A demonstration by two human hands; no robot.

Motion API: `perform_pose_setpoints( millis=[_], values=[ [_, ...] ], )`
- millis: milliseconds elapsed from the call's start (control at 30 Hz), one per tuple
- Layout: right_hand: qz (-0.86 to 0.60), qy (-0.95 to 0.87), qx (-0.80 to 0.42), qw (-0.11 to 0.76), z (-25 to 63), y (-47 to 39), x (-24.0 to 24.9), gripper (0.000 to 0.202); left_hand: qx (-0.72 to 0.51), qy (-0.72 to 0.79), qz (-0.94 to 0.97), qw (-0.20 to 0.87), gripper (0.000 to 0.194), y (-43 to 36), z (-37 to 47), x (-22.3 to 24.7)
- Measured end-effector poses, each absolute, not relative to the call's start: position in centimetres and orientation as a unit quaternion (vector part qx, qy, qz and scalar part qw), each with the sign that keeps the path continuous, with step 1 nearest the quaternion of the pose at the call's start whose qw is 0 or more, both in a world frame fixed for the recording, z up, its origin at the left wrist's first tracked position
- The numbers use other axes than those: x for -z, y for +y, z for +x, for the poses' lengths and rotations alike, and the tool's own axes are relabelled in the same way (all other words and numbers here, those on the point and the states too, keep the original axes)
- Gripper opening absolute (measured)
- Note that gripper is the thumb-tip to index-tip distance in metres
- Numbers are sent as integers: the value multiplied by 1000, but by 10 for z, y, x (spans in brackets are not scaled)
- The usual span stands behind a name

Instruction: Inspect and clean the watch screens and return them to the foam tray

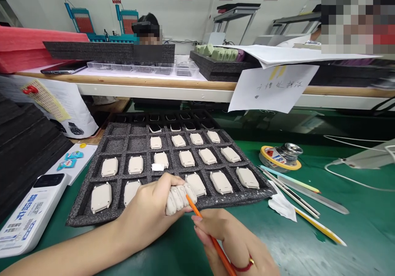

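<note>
My left hand [154, 202] is closed around several cream watch cases [177, 200] stacked side by side, edges facing me. Between the fingers of my right hand [231, 235] is a thin orange stick [217, 249], perhaps a brush or pen; its tip meets the watch cases. Behind both hands lies a black foam tray [142, 134] whose pockets hold many similar cream cases, such as the one at front left [101, 198]. A small white piece [157, 167] rests against one case in the tray. My left hand partly covers the front row.
To the right are a yellow tape roll [267, 161], a metal-topped glass jar [290, 156], several stick tools [321, 226] and a white tissue [282, 202]. A power bank [32, 214] lies left. A shelf [154, 89] crosses behind; people sit beyond.
</note>
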State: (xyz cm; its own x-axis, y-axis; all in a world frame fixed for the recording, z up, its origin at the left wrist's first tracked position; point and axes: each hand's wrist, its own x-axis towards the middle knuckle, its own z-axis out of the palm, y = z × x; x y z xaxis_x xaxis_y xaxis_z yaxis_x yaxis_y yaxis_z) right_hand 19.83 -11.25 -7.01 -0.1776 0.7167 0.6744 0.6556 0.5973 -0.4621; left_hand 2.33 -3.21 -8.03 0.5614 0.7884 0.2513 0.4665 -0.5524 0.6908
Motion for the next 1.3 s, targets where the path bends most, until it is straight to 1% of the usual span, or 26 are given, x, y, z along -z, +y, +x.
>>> perform_pose_setpoints(
  millis=[133,233,300,400,600,733,867,1000,1133,1233,1267,1300],
  values=[
    [-452,-704,-159,525,213,-104,71,11,-292,378,818,319,32,-33,23,79],
    [-445,-653,-194,581,218,-100,74,13,-298,378,810,335,33,-34,23,77],
    [-437,-648,-206,588,218,-100,77,12,-305,376,806,340,32,-34,24,77],
    [-432,-660,-213,577,216,-104,82,10,-310,375,802,347,30,-33,24,77],
    [-432,-681,-199,556,216,-109,85,12,-306,380,800,349,31,-33,23,78],
    [-429,-696,-184,546,214,-111,82,14,-297,380,801,355,27,-33,23,77],
    [-420,-714,-123,547,212,-109,83,19,-294,378,804,352,29,-33,24,77],
    [-375,-759,-47,530,211,-103,90,22,-294,379,808,343,29,-32,24,78],
    [-366,-756,-42,541,210,-104,87,22,-290,375,814,335,29,-32,22,79],
    [-394,-742,-57,539,228,-115,74,15,-292,378,818,320,31,-32,20,81],
    [-425,-726,-41,539,239,-118,69,10,-292,382,820,312,32,-31,19,82],
    [-470,-694,-4,545,253,-122,66,9,-292,386,821,303,32,-31,18,83]
  ],
)
